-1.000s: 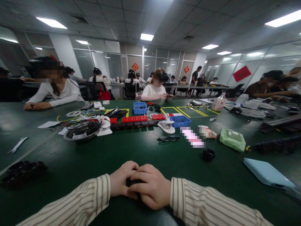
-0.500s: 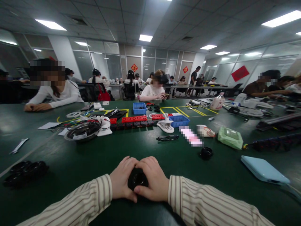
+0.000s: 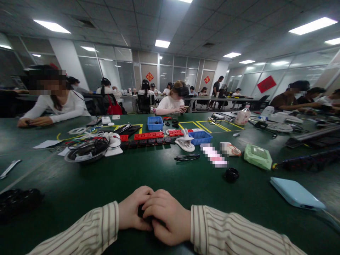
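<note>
Low over the near part of the green table [image 3: 186, 184], my two hands are closed together around a glossy black ring-shaped piece [image 3: 141, 211]. My left hand [image 3: 131, 209] grips it from the left side. My right hand [image 3: 170, 216] lies over its top and right side, fingers bent across it. Only dark slivers of the piece show between the fingers. A similar black round piece [image 3: 231, 174] sits ahead and to the right, apart from my hands. Several more black round pieces [image 3: 20, 202] lie grouped at the left edge.
Ahead are a metal bowl [image 3: 87, 157] with cables, a red and black strip [image 3: 148, 136], a white clip [image 3: 185, 141], blue bins [image 3: 199, 137] and glasses [image 3: 187, 157]. Rightward lie a green box [image 3: 257, 156] and a light-blue case [image 3: 296, 193]. A wrench [image 3: 10, 169] is far left. People sit around.
My right hand has turned over the black piece, its fingers now covering the opening that faced me before. Both hands are slightly lower in view. The camera view has shifted a little.
</note>
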A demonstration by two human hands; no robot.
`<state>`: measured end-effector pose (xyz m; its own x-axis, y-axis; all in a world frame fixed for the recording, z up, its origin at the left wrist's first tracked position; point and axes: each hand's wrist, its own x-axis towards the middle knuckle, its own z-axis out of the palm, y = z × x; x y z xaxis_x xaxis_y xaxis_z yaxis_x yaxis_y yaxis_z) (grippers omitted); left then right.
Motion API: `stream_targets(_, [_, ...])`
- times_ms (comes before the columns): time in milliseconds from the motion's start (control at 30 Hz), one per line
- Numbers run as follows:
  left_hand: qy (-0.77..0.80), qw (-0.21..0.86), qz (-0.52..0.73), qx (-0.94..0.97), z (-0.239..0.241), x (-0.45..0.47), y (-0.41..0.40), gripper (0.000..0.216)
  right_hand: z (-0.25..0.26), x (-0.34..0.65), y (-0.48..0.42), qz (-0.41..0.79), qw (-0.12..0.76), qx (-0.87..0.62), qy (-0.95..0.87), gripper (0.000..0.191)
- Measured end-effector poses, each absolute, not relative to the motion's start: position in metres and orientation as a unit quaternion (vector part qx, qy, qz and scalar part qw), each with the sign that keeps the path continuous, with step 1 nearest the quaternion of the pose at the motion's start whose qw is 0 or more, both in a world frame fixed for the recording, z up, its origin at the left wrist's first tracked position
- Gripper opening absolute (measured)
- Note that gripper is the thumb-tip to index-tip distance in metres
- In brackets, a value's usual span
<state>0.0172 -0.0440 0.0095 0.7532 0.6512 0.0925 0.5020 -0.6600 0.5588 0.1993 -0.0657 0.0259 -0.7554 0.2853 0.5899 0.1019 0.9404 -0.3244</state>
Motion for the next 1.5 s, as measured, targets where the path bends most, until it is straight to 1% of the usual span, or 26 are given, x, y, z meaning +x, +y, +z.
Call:
stream_targets(133, [0.307,0.265,0.144,0.903,0.009,0.016,-0.041,0.034,0.025,0.198,-0.064,0.132,0.335,-0.069,-0.93,0.028])
stream_targets(200, [0.299,0.268,0.15,0.903,0.01,0.016,-0.042,0.039,0.026,0.199,-0.064,0.133,0.35,-0.065,-0.925,0.028])
stream_targets(267, [0.301,0.273,0.164,0.899,0.011,0.016,-0.043,0.054,0.029,0.2,-0.065,0.128,0.374,-0.084,-0.915,0.031])
stream_targets(333, [0.322,0.255,0.175,0.895,0.011,0.016,-0.045,0.071,0.029,0.201,-0.066,0.119,0.39,-0.136,-0.903,0.04])
stream_targets(400, [0.351,0.209,0.178,0.895,0.011,0.018,-0.049,0.078,0.027,0.201,-0.067,0.111,0.389,-0.2,-0.893,0.05])
stream_targets(467, [0.373,0.163,0.183,0.895,0.01,0.021,-0.054,0.078,0.022,0.2,-0.067,0.104,0.371,-0.257,-0.886,0.057])
stream_targets(500, [0.381,0.147,0.186,0.894,0.009,0.023,-0.057,0.077,0.02,0.199,-0.067,0.1,0.357,-0.279,-0.886,0.057])
stream_targets(567, [0.396,0.128,0.189,0.889,0.009,0.027,-0.062,0.068,0.016,0.197,-0.067,0.091,0.321,-0.314,-0.889,0.053])
stream_targets(667, [0.404,0.129,0.183,0.887,0.009,0.029,-0.065,0.048,0.016,0.197,-0.067,0.084,0.281,-0.328,-0.898,0.042])
stream_targets(767, [0.377,0.171,0.176,0.893,0.01,0.026,-0.06,0.04,0.021,0.199,-0.067,0.092,0.29,-0.277,-0.911,0.033])
stream_targets(900, [0.322,0.256,0.169,0.896,0.012,0.02,-0.05,0.039,0.024,0.2,-0.064,0.112,0.319,-0.157,-0.928,0.03])
stream_targets(967, [0.309,0.271,0.17,0.896,0.011,0.018,-0.047,0.045,0.023,0.2,-0.063,0.113,0.308,-0.118,-0.937,0.03])
stream_targets(1067, [0.31,0.26,0.175,0.897,0.008,0.017,-0.048,0.057,0.022,0.2,-0.062,0.109,0.289,-0.098,-0.946,0.031])
stream_targets(1167, [0.305,0.248,0.175,0.903,0.005,0.017,-0.05,0.061,0.023,0.201,-0.063,0.103,0.293,-0.097,-0.945,0.032])
stream_targets(1200, [0.307,0.245,0.174,0.903,0.004,0.017,-0.05,0.065,0.024,0.201,-0.063,0.102,0.3,-0.103,-0.943,0.033])
stream_targets(1267, [0.323,0.231,0.17,0.902,0.003,0.017,-0.05,0.075,0.024,0.201,-0.064,0.101,0.327,-0.137,-0.93,0.039])
stream_targets(1333, [0.349,0.201,0.171,0.899,0.004,0.018,-0.049,0.078,0.021,0.199,-0.063,0.105,0.367,-0.201,-0.902,0.049])
stream_targets(1433, [0.382,0.155,0.183,0.893,0.007,0.021,-0.051,0.075,0.014,0.194,-0.06,0.099,0.403,-0.281,-0.865,0.065])
stream_targets(1500, [0.392,0.133,0.19,0.89,0.01,0.023,-0.055,0.07,0.01,0.192,-0.059,0.087,0.394,-0.301,-0.864,0.067])
